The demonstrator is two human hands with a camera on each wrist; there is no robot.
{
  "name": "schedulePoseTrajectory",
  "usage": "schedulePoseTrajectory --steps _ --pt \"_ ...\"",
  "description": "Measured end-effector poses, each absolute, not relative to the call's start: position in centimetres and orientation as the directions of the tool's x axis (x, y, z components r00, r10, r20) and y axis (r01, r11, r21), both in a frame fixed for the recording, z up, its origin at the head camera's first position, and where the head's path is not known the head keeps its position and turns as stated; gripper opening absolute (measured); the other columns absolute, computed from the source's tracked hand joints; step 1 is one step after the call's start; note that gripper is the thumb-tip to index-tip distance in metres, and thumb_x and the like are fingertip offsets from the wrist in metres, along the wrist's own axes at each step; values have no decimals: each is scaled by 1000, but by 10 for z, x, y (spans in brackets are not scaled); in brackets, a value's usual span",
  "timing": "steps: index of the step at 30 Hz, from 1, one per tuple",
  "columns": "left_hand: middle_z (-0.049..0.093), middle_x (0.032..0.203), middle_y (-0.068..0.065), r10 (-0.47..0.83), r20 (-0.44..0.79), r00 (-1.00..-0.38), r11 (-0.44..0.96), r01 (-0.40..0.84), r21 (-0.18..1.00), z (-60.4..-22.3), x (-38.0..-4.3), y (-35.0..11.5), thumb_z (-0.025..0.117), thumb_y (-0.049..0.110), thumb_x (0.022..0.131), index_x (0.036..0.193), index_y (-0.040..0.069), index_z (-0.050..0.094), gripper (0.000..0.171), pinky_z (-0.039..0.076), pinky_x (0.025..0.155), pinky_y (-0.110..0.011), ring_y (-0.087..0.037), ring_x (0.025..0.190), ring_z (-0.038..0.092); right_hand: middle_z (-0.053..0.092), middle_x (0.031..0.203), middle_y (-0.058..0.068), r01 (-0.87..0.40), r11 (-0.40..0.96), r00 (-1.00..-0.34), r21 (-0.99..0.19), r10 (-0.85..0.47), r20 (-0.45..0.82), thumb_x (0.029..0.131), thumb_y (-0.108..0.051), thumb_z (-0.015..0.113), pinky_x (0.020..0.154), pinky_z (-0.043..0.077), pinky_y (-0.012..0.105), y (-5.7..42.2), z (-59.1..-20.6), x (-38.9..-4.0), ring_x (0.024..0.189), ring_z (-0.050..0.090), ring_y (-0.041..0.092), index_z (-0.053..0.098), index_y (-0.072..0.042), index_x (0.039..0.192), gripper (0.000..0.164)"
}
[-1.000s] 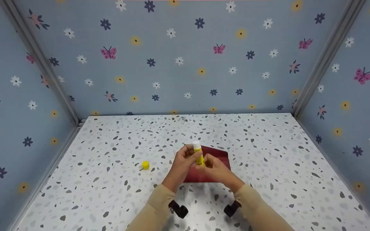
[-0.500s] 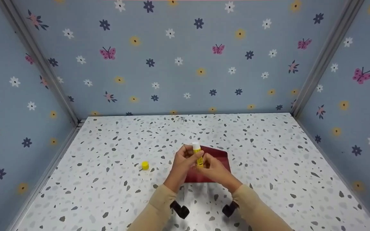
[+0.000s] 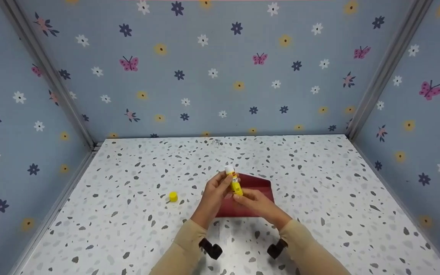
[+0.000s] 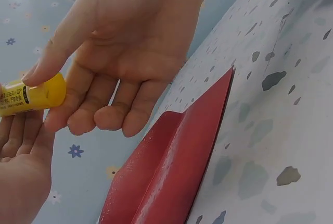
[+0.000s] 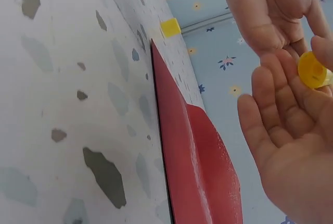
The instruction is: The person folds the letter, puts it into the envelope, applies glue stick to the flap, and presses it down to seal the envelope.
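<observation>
A glue stick [image 3: 234, 181], yellow with a white top, leans slightly left above the table. My left hand [image 3: 213, 194] holds its upper part between thumb and fingers. With thumb and forefinger, my right hand [image 3: 258, 202] pinches the yellow bottom end [image 4: 54, 91]; the other right fingers [image 5: 268, 86] are loosely extended. Below both hands lies a dark red envelope [image 3: 256, 181], its flap [image 5: 221, 161] raised off the table in the wrist views. A yellow cap [image 3: 173, 196] stands on the table to the left of the hands.
The white speckled table [image 3: 128, 217] reaches back to a blue wall [image 3: 204, 88] with flowers and butterflies. Side walls rise at left and right. A black camera mount [image 3: 211, 249] sits on the left wrist, another [image 3: 277, 249] on the right.
The glue stick has tipped further left at its top, and my left hand has shifted slightly left with it. The right fingers have straightened somewhat at its base. Cap and envelope stay put.
</observation>
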State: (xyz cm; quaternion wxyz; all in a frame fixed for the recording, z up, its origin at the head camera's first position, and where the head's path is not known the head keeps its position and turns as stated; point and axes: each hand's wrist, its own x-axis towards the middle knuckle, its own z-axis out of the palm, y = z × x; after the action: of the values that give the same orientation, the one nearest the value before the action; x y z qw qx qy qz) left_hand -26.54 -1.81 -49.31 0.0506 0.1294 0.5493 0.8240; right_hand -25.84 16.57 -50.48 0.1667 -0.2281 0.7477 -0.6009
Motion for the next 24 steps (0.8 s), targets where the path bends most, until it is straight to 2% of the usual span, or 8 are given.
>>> schedulePoseTrajectory --steps 4,7,15,21,24 --pt "66 119 -11 197 150 -969 -357 72 931 -494 -265 -17 60 21 103 130 -3 57 36 50 97 -32 -21 110 62 62 135 6 -150 228 -882 -962 -471 26 100 -37 61 104 44 47 164 -505 -256 122 58 24 63 -13 137 44" --pt "66 121 -11 210 146 -967 -320 73 945 -494 -265 -17 60 24 103 132 -3 56 40 49 99 -33 -22 112 61 65 130 6 -136 251 -902 -958 -431 15 98 -40 64 100 48 46 163 -507 -256 116 61 23 65 -12 133 45" --pt "58 137 -19 279 152 -948 -285 70 956 -493 -264 -20 53 24 106 143 -4 48 47 46 103 -35 -30 125 56 59 135 9 -74 129 -882 -989 -471 5 101 -37 61 108 41 45 164 -508 -259 126 54 27 53 -8 138 48" --pt "60 137 -12 300 149 -942 -240 77 968 -492 -263 -24 52 28 106 143 0 51 47 47 100 -35 -26 119 59 60 131 13 -82 53 -884 -995 -464 48 103 -35 57 107 42 45 164 -505 -260 126 51 40 55 -3 132 43" --pt "58 138 -13 318 154 -936 -233 80 969 -493 -264 -26 51 28 106 144 -1 49 48 46 102 -38 -24 121 58 60 131 15 -93 41 -888 -995 -455 64 103 -34 58 108 41 48 163 -504 -260 125 52 40 55 -3 133 43"
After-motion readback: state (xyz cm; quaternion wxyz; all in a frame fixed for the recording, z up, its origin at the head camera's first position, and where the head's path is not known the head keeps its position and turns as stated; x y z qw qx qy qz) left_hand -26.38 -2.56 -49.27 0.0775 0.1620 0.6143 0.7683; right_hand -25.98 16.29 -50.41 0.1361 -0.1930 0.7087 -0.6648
